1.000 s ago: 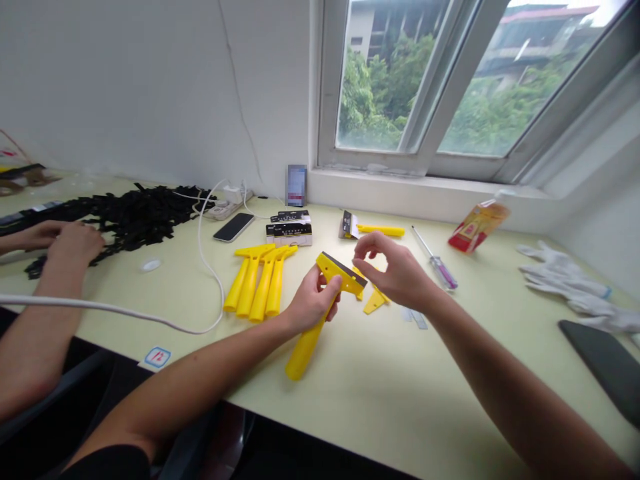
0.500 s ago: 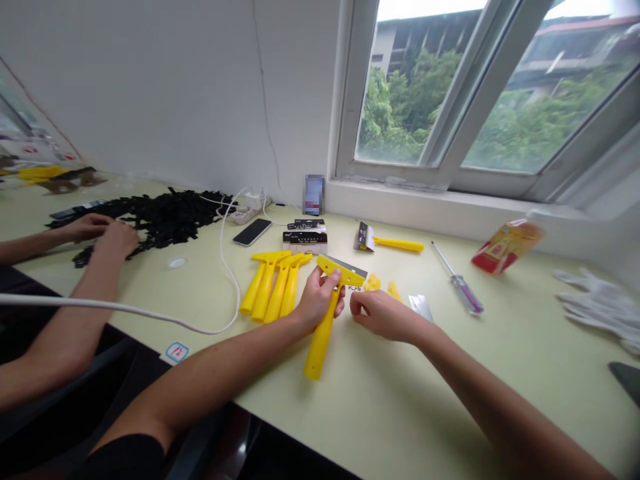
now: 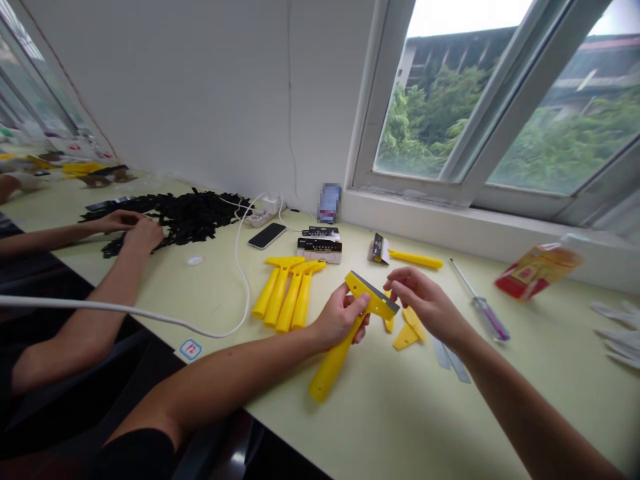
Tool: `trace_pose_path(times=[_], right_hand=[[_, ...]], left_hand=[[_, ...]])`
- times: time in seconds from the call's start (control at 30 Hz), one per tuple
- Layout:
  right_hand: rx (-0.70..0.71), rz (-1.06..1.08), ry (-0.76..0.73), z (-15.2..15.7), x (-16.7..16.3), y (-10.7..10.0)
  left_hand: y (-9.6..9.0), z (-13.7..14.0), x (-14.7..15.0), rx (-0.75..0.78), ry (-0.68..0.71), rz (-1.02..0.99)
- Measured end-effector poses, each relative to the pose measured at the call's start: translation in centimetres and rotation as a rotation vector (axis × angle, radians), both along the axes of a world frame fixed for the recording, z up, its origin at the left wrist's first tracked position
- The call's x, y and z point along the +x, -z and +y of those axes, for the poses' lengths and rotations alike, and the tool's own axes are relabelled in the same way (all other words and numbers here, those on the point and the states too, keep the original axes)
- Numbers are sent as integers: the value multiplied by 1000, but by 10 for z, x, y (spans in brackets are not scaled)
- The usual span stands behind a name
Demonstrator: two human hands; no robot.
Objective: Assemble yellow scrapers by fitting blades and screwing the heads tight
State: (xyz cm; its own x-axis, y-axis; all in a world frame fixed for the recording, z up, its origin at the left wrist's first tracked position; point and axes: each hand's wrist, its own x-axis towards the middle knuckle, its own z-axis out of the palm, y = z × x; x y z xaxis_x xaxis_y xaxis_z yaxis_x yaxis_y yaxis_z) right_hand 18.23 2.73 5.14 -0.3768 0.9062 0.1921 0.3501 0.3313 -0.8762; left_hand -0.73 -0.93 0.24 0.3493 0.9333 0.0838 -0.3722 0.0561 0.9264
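My left hand (image 3: 343,319) is closed around a yellow scraper (image 3: 337,360), its thumb on the head, where a dark blade strip runs along the far edge. The handle points down toward me. Just right of the scraper's head is my right hand (image 3: 417,297), its fingertips bent together; whatever they may pinch is too small to make out. Beneath and beside that hand lie loose flat yellow plates (image 3: 411,328) and thin grey metal blades (image 3: 457,362). Left of my hands, several yellow scraper handles (image 3: 287,293) lie side by side.
Behind are black boxes (image 3: 320,250), a phone (image 3: 267,235) and another yellow scraper (image 3: 415,259). A screwdriver (image 3: 485,310), a red-orange pouch (image 3: 537,270) and white gloves (image 3: 617,327) lie to the right. A white cable (image 3: 150,313) crosses left, near a co-worker's hands (image 3: 143,233) at black pieces (image 3: 200,217).
My right hand has moved from the table near the scraper up and over the yellow plates. The scraper's head is tilted further down to the right. The view has shifted left.
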Motion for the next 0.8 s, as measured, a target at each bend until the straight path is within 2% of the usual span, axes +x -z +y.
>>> trace_pose_path(times=[0.1, 0.4, 0.8], right_hand=[[-51, -42, -43, -8, -7, 0], [-39, -112, -27, -9, -5, -1], [-139, -77, -80, -8, -1, -4]], left_hand=[[0, -1, 1, 11, 10, 5], [2, 1, 0, 7, 16, 16], [0, -1, 0, 8, 26, 35]])
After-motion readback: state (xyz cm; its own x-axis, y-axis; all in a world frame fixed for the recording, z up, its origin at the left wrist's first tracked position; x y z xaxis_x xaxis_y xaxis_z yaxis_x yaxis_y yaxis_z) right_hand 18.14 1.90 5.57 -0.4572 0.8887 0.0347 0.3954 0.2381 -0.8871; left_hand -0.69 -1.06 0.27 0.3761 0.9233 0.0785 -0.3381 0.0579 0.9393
